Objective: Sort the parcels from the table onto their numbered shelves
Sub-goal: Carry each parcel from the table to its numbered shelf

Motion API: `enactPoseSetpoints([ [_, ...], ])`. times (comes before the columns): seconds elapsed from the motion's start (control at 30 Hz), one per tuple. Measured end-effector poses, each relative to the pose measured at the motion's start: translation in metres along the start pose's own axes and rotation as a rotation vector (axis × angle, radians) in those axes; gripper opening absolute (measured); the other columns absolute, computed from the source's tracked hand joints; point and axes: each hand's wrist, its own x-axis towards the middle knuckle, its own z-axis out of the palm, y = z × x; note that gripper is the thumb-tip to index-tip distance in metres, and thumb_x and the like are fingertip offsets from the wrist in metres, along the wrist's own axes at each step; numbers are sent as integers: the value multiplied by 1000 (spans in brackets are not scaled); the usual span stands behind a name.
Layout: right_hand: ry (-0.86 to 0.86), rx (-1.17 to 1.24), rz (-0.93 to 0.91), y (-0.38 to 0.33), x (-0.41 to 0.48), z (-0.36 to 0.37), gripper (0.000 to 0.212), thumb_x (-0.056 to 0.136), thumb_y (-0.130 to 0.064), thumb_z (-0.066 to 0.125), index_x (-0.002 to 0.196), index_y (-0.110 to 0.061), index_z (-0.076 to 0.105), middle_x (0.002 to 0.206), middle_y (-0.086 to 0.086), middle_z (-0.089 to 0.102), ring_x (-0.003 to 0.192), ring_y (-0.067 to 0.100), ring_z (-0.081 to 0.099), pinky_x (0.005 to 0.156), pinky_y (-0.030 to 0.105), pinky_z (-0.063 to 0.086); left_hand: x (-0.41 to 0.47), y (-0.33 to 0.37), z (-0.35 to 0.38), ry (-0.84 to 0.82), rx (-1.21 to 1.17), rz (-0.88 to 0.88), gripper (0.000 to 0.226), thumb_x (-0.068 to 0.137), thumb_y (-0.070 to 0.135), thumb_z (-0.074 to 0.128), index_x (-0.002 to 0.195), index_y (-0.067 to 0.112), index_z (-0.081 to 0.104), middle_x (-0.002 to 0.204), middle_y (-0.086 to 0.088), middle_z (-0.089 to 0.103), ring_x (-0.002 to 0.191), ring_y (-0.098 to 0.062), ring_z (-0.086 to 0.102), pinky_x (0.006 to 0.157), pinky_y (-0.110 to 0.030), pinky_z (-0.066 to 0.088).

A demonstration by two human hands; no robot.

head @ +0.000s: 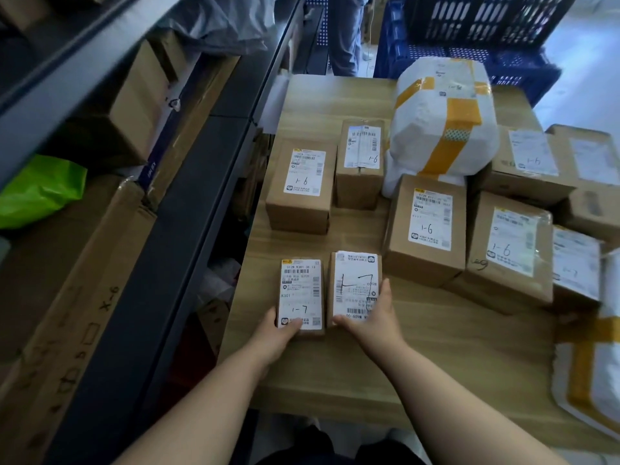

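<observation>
A dark metal rack (188, 203) runs just beside the bench's left edge. On its shelves we see a green bag (37, 189), a brown box (134, 105) above it and a long flat carton (84, 297) marked X-6.

Near the front left of the wooden bench (419, 364) two small parcels lie side by side, almost touching, each with 1-7 handwritten on its label. The left hand (278, 333) has its grip closed on the near end of the left parcel (300, 293), thumb on the label. The right hand (375, 317) grips the right parcel (355, 283), thumb across the near end and fingers up its right side. We cannot tell whether either parcel is lifted off the bench.

Beyond them, apart, stand a squat box (302, 182) and a narrow box (360, 162). To the right, near the right hand, a middle box (427, 226) and a taped box (510, 250) sit close together. All four read 1-6. A white bag (439, 119) bound with yellow tape sits behind the middle box. A second white bag (590, 380) lies at the right edge, and blue crates (469, 38) stand past the far end.

We count two hands, two 1-7 parcels, four 1-6 boxes and two white bags. Further boxes at the far right carry labels we cannot read.
</observation>
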Motion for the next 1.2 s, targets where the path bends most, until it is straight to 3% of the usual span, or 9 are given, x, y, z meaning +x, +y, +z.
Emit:
enactPoseSetpoints([
  [0.1, -56, 132, 34, 4, 5, -11, 108, 68, -16, 83, 151, -24, 14, 139, -4, 48, 122, 16, 49, 103, 33, 38, 0, -2, 5, 17, -61, 2, 45, 95, 21, 58, 137, 21, 42, 125, -1, 58, 108, -16, 52, 93, -31, 40],
  [0.23, -164, 366, 13, 13, 3, -29, 83, 83, -4, 69, 149, -29, 24, 133, -9, 48, 114, 10, 45, 93, 28, 38, -4, -9, 6, 74, -224, 0, 61, 95, 25, 59, 147, 29, 29, 134, 1, 54, 120, -17, 50, 108, -42, 37],
  [0.43, -275, 466, -43, 4, -3, -46, 86, 62, -39, 77, 140, -34, 39, 134, -2, 54, 118, 20, 56, 97, 41, 48, -35, -3, 16, 151, -577, 114, 45, 92, 25, 60, 135, 30, 48, 119, 3, 68, 116, -18, 59, 106, -46, 41],
  [0.53, -399, 508, -178, -18, -10, -67, 77, 70, -35, 79, 135, -40, 39, 127, -4, 60, 114, 16, 60, 99, 42, 48, -65, 12, 21, 237, -637, 227, 42, 89, 31, 62, 129, 37, 51, 117, 5, 69, 113, -16, 62, 102, -43, 45],
  [0.73, -611, 445, -429, -65, -37, -108, 84, 68, -46, 73, 142, -45, 33, 128, -10, 61, 117, 12, 58, 103, 45, 43, -148, 29, 37, 475, -628, 406, 71, 71, 61, 73, 132, 60, 38, 126, 15, 63, 118, -12, 59, 103, -46, 44],
  [0.83, -652, 459, -527, -82, -61, -120, 83, 65, -54, 77, 138, -36, 39, 127, -14, 59, 114, 5, 58, 99, 37, 46, -194, 32, 52, 654, -657, 487, 62, 76, 54, 66, 130, 58, 36, 124, 22, 60, 111, 2, 59, 97, -30, 46],
  [0.93, -710, 459, -584, -94, -97, -129, 64, 66, -48, 70, 124, -40, 45, 104, -24, 68, 95, -9, 62, 81, 22, 47, -238, 30, 66, 813, -658, 514, 52, 84, 43, 59, 127, 54, 31, 115, 28, 60, 96, 21, 56, 77, -5, 45],
  [1.0, -782, 427, -608, -100, -119, -132, 68, 59, -48, 66, 124, -42, 45, 103, -23, 68, 93, -9, 63, 80, 21, 44, -264, 26, 71, 897, -648, 507, 45, 84, 45, 55, 122, 54, 33, 107, 36, 60, 94, 25, 53, 71, -1, 42],
  [1.2, -957, 349, -678, -113, -178, -124, 59, 64, -44, 65, 120, -48, 44, 102, -28, 66, 92, -14, 60, 72, 16, 42, -338, 0, 74, 1090, -635, 489, 68, 75, 72, 56, 136, 57, 31, 127, 31, 55, 122, 5, 49, 108, -30, 35],
])
